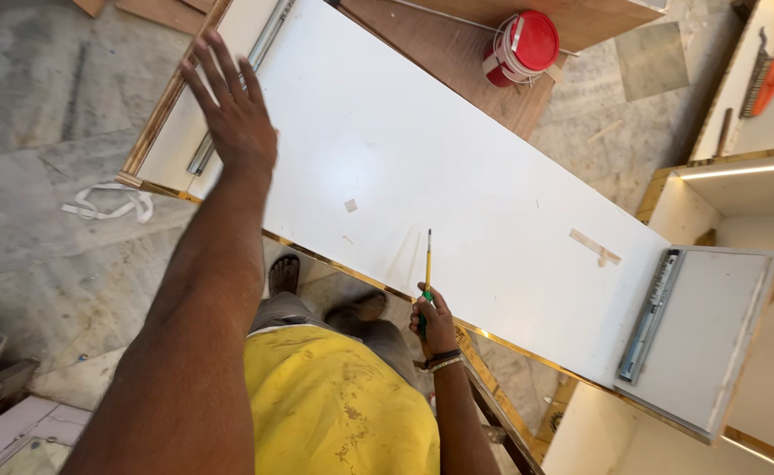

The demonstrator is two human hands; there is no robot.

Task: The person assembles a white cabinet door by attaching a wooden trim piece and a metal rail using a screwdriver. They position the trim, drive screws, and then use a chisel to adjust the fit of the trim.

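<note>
**One red-lidded tub, no signs or screens**

A small round tub (522, 48) stands at the top of the view on a brown wooden board (457, 53), just beyond the far edge of the long white panel (440, 167). It has a red lid, a red body and a white label band round its side. No signs or screens show.

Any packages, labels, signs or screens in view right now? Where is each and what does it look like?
Bucket: top centre on a brown board, lying on its side; round, white body, red lid.
Tape pieces: small tan strips stuck on the white panel.
No signs or screens visible.
</note>
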